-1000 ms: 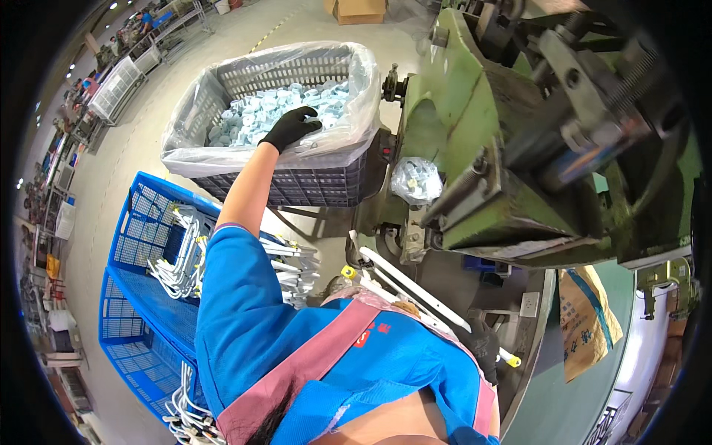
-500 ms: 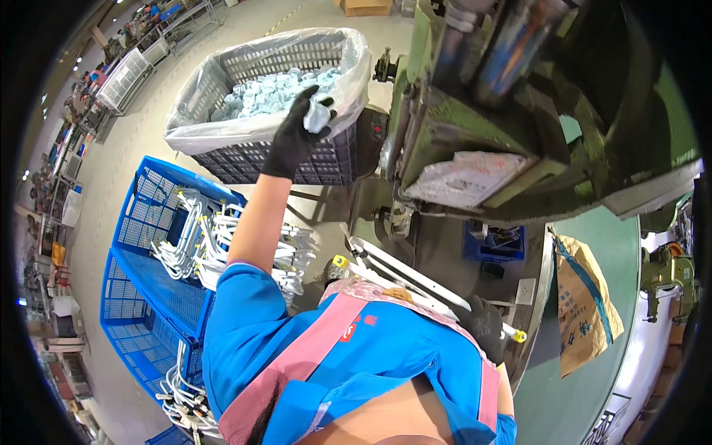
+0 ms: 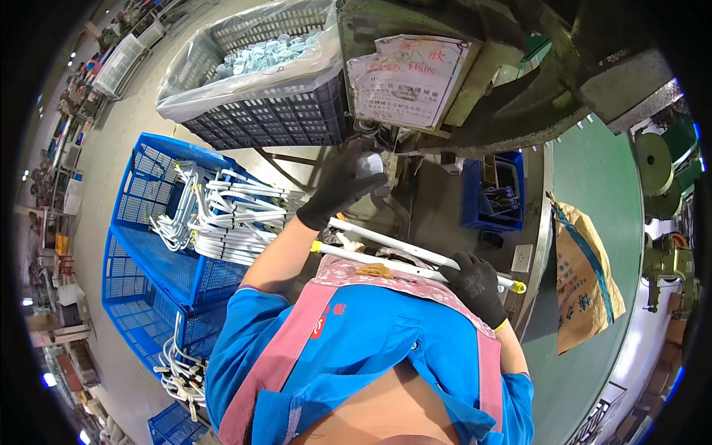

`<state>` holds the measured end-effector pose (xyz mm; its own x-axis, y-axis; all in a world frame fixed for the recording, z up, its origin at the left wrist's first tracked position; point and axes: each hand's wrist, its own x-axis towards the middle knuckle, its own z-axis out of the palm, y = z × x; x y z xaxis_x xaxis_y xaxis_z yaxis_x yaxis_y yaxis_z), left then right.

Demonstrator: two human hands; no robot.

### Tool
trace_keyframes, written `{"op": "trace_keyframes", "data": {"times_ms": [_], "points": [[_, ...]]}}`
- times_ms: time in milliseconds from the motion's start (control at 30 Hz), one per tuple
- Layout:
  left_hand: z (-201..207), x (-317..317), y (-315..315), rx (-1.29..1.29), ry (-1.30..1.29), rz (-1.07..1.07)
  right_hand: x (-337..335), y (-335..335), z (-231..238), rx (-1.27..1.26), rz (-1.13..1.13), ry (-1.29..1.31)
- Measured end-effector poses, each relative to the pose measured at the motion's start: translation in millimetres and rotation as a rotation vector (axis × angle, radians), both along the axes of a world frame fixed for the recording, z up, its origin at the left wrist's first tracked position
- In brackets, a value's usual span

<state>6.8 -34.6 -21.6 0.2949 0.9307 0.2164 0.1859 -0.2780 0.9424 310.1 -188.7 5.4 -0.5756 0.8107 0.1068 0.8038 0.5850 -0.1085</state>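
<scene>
My left hand, in a black glove, is closed around a small pale blue plastic piece in front of the machine. My right hand, gloved too, grips a white tube frame near its right end. The frame lies across my lap against the pink apron, two roughly parallel tubes with yellow tips showing. Beyond the left hand stands a dark lined crate holding many more pale blue pieces.
A green machine with a worn label plate looms ahead. Blue crates with bent white tubes stand at left. Under the machine sits a small blue bin. At right, a brown paper sack lies on a green surface.
My left hand has come from over the crate back toward me with the pale blue piece. My right hand keeps hold of the tube frame. The view has shifted.
</scene>
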Motion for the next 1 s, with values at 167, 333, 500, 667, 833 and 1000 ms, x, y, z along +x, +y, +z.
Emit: {"op": "trace_keyframes", "data": {"times_ms": [167,333,500,667,833,1000], "points": [[-13.5,19.5,11.2,0.138,0.040,0.108,5.8,-5.8,-5.1,0.002,-0.009,0.022],[-16.1,40.4,15.4,0.005,-0.021,0.216,9.0,-14.1,-9.9,0.034,-0.023,-0.006],[-13.0,44.4,20.4,0.054,0.118,0.151,7.0,-17.4,-11.5,0.014,-0.047,0.001],[-5.7,34.3,24.6,0.085,0.393,0.150,2.2,-18.6,-9.0,-0.013,-0.050,-0.021],[-0.6,26.3,11.4,0.287,0.432,0.228,-5.5,-18.7,-5.7,0.012,-0.056,-0.018],[4.5,15.3,13.7,0.235,0.430,0.154,-12.2,-16.2,-3.4,-0.024,-0.091,-0.020]]}}
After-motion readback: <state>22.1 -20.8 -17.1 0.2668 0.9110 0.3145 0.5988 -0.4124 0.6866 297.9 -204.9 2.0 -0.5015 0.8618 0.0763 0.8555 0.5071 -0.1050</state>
